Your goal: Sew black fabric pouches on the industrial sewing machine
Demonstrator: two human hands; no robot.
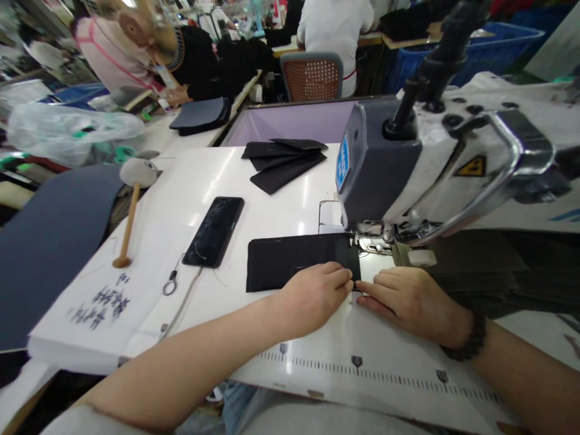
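A black rectangular fabric piece (276, 260) lies flat on the white sewing table, its upper right corner beside the presser foot (354, 240) of a sewing machine (385, 157). My left hand (317, 296) rests over the lower right part of the fabric, its fingers curled and closed on the edge. Close beside it, my right hand (408, 302), with a dark beaded bracelet at the wrist, has its index finger and thumb together at the fabric's lower right corner. The fabric under my left fingers is partly hidden.
Behind the fabric lie several folded black pieces (285, 160). On the left are a phone (215, 231) with a ring strap and a wooden-handled mallet (136, 181). A dark fabric stack (498, 266) sits right of the needle. A chair (312, 75) and seated people are beyond.
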